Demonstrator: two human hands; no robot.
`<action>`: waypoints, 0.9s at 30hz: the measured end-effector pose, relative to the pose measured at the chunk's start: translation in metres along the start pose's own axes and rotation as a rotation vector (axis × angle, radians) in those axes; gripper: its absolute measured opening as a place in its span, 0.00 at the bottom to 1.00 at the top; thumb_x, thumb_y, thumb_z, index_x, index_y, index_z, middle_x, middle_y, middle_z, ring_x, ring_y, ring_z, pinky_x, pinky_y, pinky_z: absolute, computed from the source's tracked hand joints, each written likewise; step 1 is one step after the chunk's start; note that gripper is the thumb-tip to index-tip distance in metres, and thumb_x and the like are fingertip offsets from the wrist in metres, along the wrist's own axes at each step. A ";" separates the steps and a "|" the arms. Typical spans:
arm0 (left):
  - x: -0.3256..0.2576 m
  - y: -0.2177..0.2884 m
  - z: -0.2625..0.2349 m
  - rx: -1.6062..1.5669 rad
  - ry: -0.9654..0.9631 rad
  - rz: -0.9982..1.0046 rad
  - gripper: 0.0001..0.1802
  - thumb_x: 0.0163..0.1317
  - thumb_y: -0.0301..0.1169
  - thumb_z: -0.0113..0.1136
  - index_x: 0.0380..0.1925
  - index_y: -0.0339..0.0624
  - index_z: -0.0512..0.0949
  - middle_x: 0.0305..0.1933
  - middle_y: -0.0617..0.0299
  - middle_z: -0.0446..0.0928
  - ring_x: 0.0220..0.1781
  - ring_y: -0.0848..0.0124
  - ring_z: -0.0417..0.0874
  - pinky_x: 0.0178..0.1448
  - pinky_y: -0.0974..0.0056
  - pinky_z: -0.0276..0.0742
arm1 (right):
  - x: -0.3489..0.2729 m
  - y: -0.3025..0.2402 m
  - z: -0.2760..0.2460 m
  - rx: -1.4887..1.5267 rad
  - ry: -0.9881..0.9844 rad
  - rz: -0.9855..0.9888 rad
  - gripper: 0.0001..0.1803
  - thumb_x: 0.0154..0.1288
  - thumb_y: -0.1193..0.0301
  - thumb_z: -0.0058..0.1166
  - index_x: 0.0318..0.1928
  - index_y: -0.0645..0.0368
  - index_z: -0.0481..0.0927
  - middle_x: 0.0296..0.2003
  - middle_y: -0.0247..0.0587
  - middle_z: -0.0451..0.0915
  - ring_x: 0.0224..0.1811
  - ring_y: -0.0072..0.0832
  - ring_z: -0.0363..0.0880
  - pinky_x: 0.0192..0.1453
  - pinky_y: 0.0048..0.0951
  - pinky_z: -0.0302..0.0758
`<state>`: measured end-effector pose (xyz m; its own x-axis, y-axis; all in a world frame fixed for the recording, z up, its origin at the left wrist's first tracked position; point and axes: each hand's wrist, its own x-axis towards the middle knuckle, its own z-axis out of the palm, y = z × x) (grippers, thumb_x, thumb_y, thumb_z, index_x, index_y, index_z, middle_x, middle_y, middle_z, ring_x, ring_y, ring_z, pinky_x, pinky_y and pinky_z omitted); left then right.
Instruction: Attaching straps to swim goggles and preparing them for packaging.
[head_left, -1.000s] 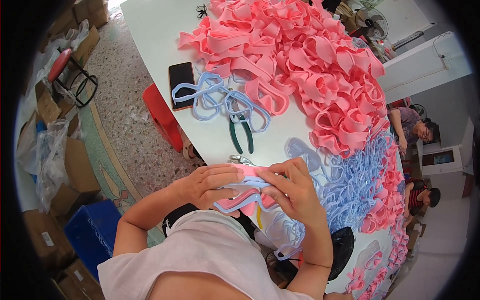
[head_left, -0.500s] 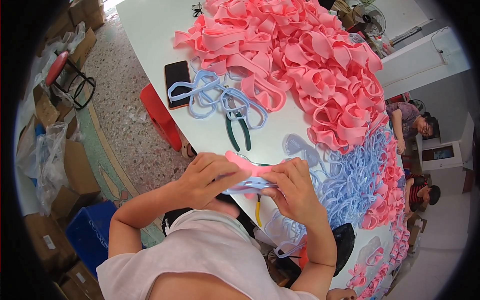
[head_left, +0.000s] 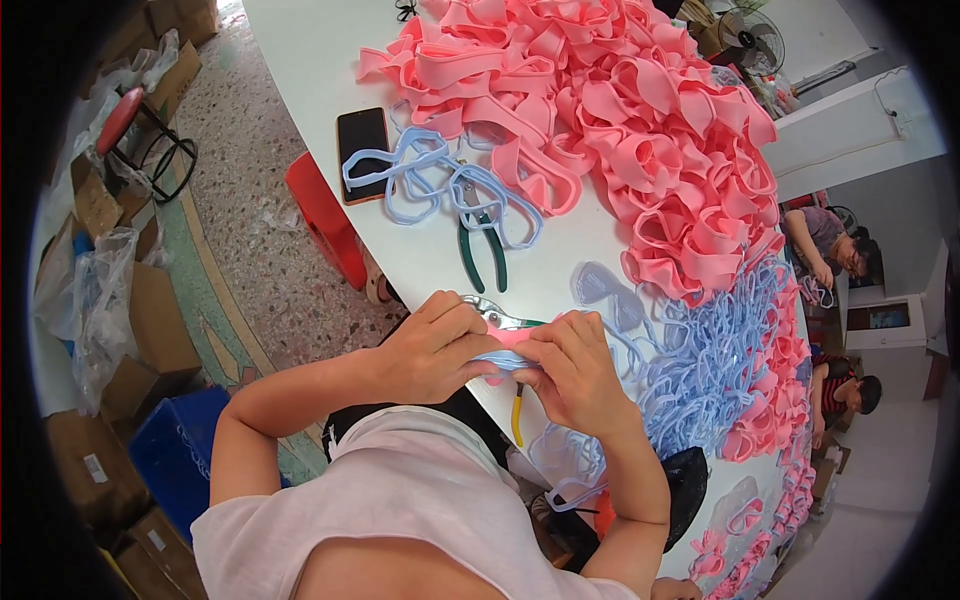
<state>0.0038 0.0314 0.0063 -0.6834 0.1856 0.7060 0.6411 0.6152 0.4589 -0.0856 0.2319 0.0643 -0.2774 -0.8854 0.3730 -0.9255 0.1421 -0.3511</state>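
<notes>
Both of my hands meet in front of me at the table edge, fingers closed on one piece. It pairs a light-blue rubbery strip with a pink foam band; my fingers cover much of it. My left hand pinches its left end, while my right hand grips the right end. Just beyond them, a metal tool head with a dark green handle lies partly hidden. A yellow handle sticks out below my right hand. Farther off lie green-handled pliers beside loose blue loops.
A large heap of pink foam bands covers the far table, with tangled blue straps on the right. A black phone lies near the left edge. A red stool, blue bin and cartons stand left. Two people sit at right.
My left fingers, blurred and lifted before, now press on the left end of the piece. The hands have come closer together, and more of the metal tool head shows.
</notes>
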 end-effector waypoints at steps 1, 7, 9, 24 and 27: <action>-0.001 0.000 0.000 -0.028 -0.015 0.001 0.20 0.43 0.33 0.72 0.36 0.36 0.79 0.36 0.59 0.70 0.40 0.62 0.69 0.46 0.60 0.67 | 0.000 0.000 0.000 0.017 0.004 -0.008 0.16 0.51 0.69 0.65 0.40 0.59 0.78 0.35 0.37 0.74 0.37 0.34 0.70 0.41 0.35 0.61; -0.002 0.003 -0.004 0.066 -0.035 -0.051 0.21 0.44 0.37 0.73 0.38 0.41 0.80 0.36 0.62 0.70 0.39 0.64 0.69 0.45 0.62 0.66 | -0.001 0.001 0.005 0.006 -0.014 0.006 0.16 0.52 0.68 0.65 0.41 0.59 0.78 0.36 0.36 0.74 0.37 0.34 0.70 0.42 0.34 0.61; -0.002 -0.001 -0.008 0.066 -0.025 -0.037 0.21 0.44 0.38 0.73 0.38 0.42 0.81 0.36 0.63 0.70 0.39 0.65 0.69 0.44 0.63 0.65 | 0.003 -0.001 0.005 -0.006 0.001 -0.007 0.16 0.53 0.67 0.65 0.42 0.58 0.78 0.36 0.36 0.74 0.37 0.33 0.70 0.42 0.34 0.61; -0.012 -0.015 -0.019 -0.143 0.002 -0.065 0.15 0.47 0.33 0.72 0.36 0.42 0.82 0.31 0.64 0.71 0.35 0.65 0.68 0.42 0.63 0.63 | 0.011 -0.004 0.016 0.056 0.002 -0.036 0.14 0.54 0.69 0.64 0.41 0.59 0.78 0.35 0.37 0.73 0.36 0.33 0.70 0.40 0.35 0.61; -0.021 -0.021 -0.032 -0.103 0.010 -0.087 0.15 0.47 0.32 0.72 0.35 0.41 0.82 0.31 0.64 0.71 0.34 0.65 0.69 0.41 0.63 0.63 | 0.018 0.005 0.019 0.192 0.080 0.015 0.14 0.55 0.69 0.65 0.41 0.60 0.78 0.35 0.39 0.76 0.38 0.34 0.72 0.43 0.34 0.65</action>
<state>0.0157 -0.0096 -0.0007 -0.7347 0.1266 0.6665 0.6125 0.5462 0.5714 -0.0907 0.2080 0.0527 -0.3171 -0.8448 0.4309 -0.8571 0.0608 -0.5116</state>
